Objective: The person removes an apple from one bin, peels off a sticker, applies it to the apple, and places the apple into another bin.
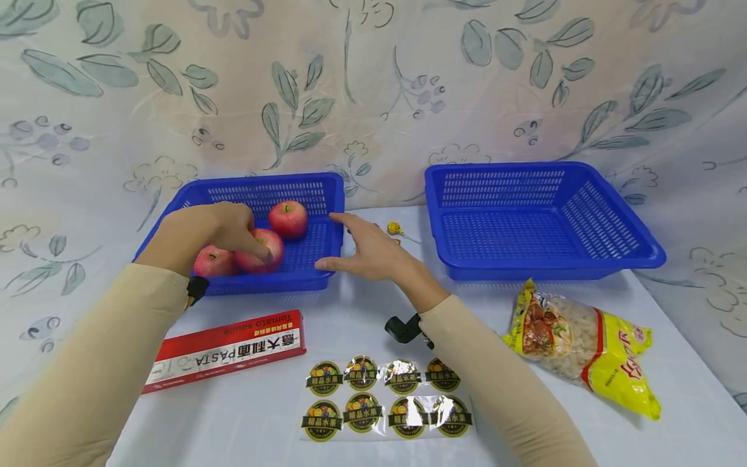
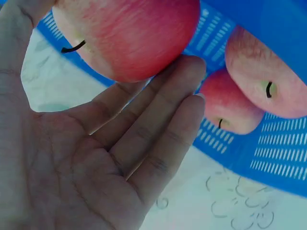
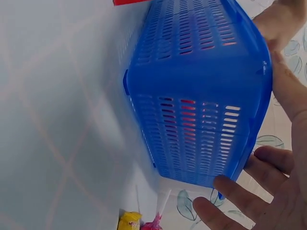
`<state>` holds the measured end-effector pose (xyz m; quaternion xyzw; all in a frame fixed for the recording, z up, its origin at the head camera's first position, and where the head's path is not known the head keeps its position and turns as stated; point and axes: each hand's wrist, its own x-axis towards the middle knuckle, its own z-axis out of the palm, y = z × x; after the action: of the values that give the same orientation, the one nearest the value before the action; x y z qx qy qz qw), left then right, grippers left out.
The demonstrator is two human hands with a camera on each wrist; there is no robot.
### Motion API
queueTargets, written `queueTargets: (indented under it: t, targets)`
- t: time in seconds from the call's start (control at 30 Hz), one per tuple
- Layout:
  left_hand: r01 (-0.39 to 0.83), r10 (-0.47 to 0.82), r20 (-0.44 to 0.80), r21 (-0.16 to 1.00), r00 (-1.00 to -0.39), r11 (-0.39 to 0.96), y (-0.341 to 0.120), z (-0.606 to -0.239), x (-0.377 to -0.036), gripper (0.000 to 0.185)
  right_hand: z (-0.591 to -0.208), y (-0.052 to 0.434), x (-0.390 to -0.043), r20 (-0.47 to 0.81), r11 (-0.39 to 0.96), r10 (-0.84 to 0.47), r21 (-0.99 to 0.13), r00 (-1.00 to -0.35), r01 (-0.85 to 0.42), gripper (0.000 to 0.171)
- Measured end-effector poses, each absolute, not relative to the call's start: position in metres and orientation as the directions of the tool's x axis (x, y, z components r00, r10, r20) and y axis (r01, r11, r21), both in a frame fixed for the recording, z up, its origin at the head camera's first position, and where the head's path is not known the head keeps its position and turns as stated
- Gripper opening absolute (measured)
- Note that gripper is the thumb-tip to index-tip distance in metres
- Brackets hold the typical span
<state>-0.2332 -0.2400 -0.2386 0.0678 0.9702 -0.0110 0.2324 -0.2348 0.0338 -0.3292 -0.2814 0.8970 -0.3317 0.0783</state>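
On the left, a blue plastic basket (image 1: 327, 259) holds red apples. My left hand (image 1: 216, 230) reaches over its front and grips one apple (image 1: 275, 245), thumb on the near side; in the left wrist view the fingers (image 2: 163, 105) lie under that apple. A second apple (image 1: 288, 219) sits by the back wall, and another apple (image 1: 214, 261) is partly hidden under the left hand. My right hand (image 1: 373, 250) is at this basket's right end, thumb and fingers spread apart. In the right wrist view its fingertips (image 3: 223, 183) touch the rim.
A second blue basket (image 1: 525, 264) stands at right, with a yellow food bag (image 1: 574, 344) in front. A red pasta box (image 1: 227, 350) lies before the left basket. A sheet of round stickers (image 1: 382, 388) is at front centre, and a yellow lollipop (image 1: 395, 227) between the baskets.
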Motion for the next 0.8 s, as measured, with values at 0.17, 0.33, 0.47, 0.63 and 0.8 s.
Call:
queueTargets:
  t: [0.17, 0.33, 0.47, 0.63, 0.8]
  targets:
    - [0.153, 0.176, -0.382, 0.09, -0.907, 0.984, -0.244, -0.229, -0.221, 0.091, -0.325, 0.038, -0.235, 0.07, 0.63, -0.58, -0.594, -0.812, -0.5, 0.099]
    - [0.199, 0.236, -0.323, 0.144, -0.917, 0.969, -0.237, -0.222, -0.21, 0.085, -0.319, 0.051, -0.231, 0.122, 0.601, -0.598, -0.585, -0.792, -0.544, 0.094]
    - [0.228, 0.27, -0.276, 0.175, -0.923, 0.958, -0.227, -0.217, -0.199, 0.083, -0.313, 0.063, -0.222, 0.175, 0.554, -0.614, -0.598, -0.769, -0.579, 0.091]
    - [0.278, 0.34, -0.227, 0.265, -0.913, 0.923, -0.215, -0.215, -0.182, 0.084, -0.31, 0.076, -0.209, 0.249, 0.47, -0.649, -0.612, -0.719, -0.636, 0.088]
    - [0.343, 0.407, -0.167, 0.316, -0.898, 0.885, -0.203, -0.219, -0.166, 0.081, -0.31, 0.086, -0.196, 0.295, 0.426, -0.66, -0.611, -0.691, -0.668, 0.083]
